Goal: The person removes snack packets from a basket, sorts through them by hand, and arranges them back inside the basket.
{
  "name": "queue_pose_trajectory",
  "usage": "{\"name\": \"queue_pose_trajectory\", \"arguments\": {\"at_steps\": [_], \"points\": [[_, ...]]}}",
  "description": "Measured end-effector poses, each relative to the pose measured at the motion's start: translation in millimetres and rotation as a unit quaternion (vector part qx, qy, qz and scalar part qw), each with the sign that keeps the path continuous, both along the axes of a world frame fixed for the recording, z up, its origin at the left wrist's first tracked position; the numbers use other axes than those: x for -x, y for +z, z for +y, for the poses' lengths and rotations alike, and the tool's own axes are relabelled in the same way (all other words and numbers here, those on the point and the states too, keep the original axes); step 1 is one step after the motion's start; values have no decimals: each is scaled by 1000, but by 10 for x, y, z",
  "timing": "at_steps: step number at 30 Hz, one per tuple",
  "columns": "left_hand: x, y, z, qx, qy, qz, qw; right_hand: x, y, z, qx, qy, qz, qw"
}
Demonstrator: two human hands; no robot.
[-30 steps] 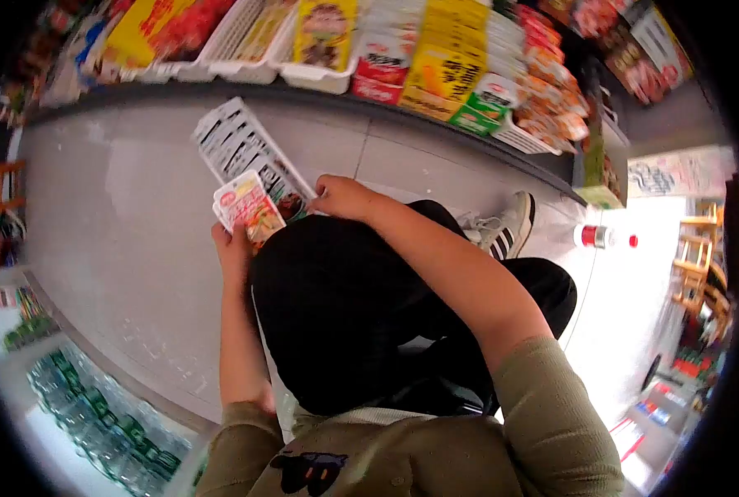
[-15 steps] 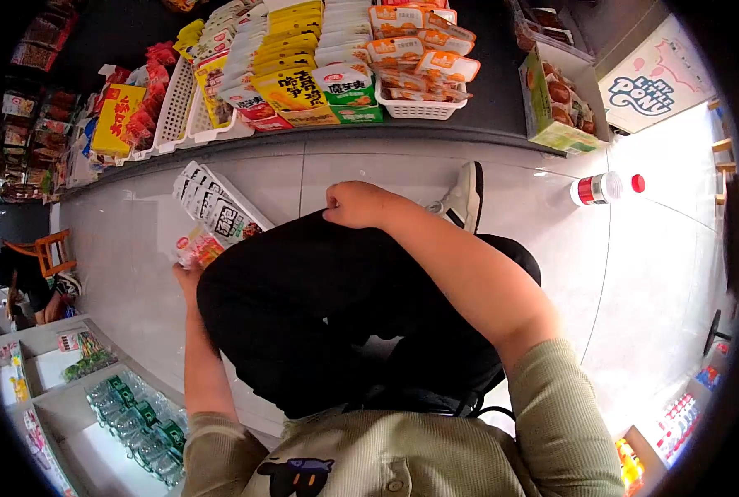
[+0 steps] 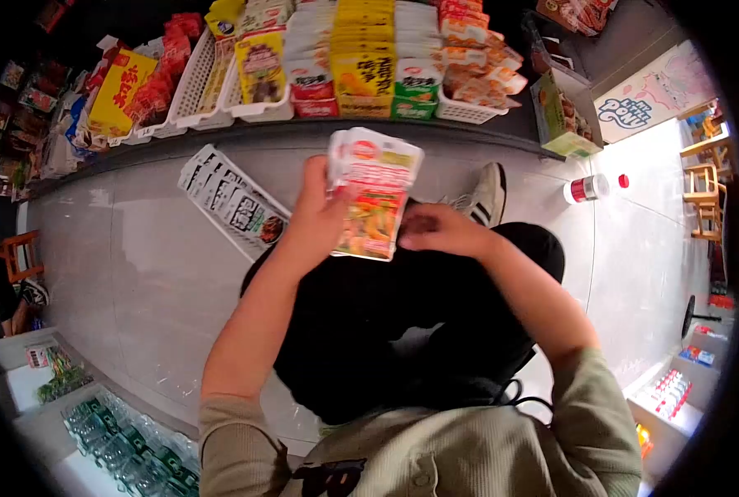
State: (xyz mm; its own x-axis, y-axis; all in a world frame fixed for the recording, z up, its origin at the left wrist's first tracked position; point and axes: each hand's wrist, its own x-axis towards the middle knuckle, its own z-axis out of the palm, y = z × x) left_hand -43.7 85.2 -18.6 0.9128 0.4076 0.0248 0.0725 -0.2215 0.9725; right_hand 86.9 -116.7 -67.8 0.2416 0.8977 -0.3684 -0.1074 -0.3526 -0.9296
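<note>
My left hand (image 3: 310, 217) is closed around a small stack of snack packets (image 3: 378, 195), white and red with a food picture, held upright above my lap. Beside the packets' lower right edge is my right hand (image 3: 446, 231), fingers loosely bent and partly in shadow; I see nothing in it, and contact with the packets is unclear. On the floor to the left, a long white basket (image 3: 220, 238) holds several black-and-white packets (image 3: 235, 203). It leans towards my black-trousered knee.
A dark shelf ahead carries yellow packets (image 3: 363, 70), orange-and-white packets (image 3: 477, 70) and white baskets (image 3: 189, 91). A plastic bottle (image 3: 586, 190) lies on the floor at right, near a red cap (image 3: 624, 180). Bottles (image 3: 125, 447) fill a bin at lower left. Another person's shoe (image 3: 32, 292) shows at far left.
My left hand has come up from beside my left knee to the middle with the packets. My right hand has left the trouser knee and moved right and slightly down, beside them.
</note>
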Motion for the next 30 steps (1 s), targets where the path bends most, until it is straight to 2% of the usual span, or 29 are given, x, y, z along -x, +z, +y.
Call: {"name": "queue_pose_trajectory", "arguments": {"at_steps": [1,3,5,8,9,10,11,13,15,16,17,20,21,22,23,24,26,27,29,30], "points": [[19,-85,67,32,-46,-1,998,55,139,-115,36,9,-21,999],[111,21,144,69,-59,13,996,164,268,-314,76,-3,-69,995],[172,97,173,94,-73,25,993,300,601,-407,142,-11,-181,973],[211,126,184,79,-56,74,993,428,839,-468,179,-47,-220,958],[205,86,188,5,-59,69,996,459,848,-505,182,-55,-221,956],[200,48,176,-67,-62,63,994,465,852,-550,174,-27,-328,928],[204,16,147,-64,-71,61,994,479,860,-613,166,4,-428,888],[223,40,102,-75,-64,24,995,514,940,-701,211,49,-539,814],[300,123,60,-63,-60,34,996,461,1003,-798,309,101,-573,753],[337,160,40,-42,-54,42,997,414,1077,-777,345,96,-560,747],[372,200,22,-21,-48,49,997,346,1206,-753,419,93,-494,756],[445,-77,26,-87,4,-8,996,-225,1058,-1001,517,127,-377,758],[502,26,-68,-129,31,-41,990,-256,1124,-1068,523,70,-280,802],[609,213,-201,6,33,3,999,-289,1070,-1186,469,27,-200,860],[651,229,-269,-3,43,0,999,-330,1013,-1289,407,-16,-116,906],[724,246,-333,20,54,-30,998,-353,1019,-1326,400,-7,-121,909],[859,260,-393,31,64,-55,996,-405,983,-1348,369,64,-277,885],[900,401,-466,13,70,-42,997,-406,981,-1386,325,82,-272,902],[874,794,-549,-77,79,13,994,-79,1388,-1280,309,125,-377,864],[797,950,-562,-119,78,-12,990,115,1599,-1258,292,116,-410,856]]}}
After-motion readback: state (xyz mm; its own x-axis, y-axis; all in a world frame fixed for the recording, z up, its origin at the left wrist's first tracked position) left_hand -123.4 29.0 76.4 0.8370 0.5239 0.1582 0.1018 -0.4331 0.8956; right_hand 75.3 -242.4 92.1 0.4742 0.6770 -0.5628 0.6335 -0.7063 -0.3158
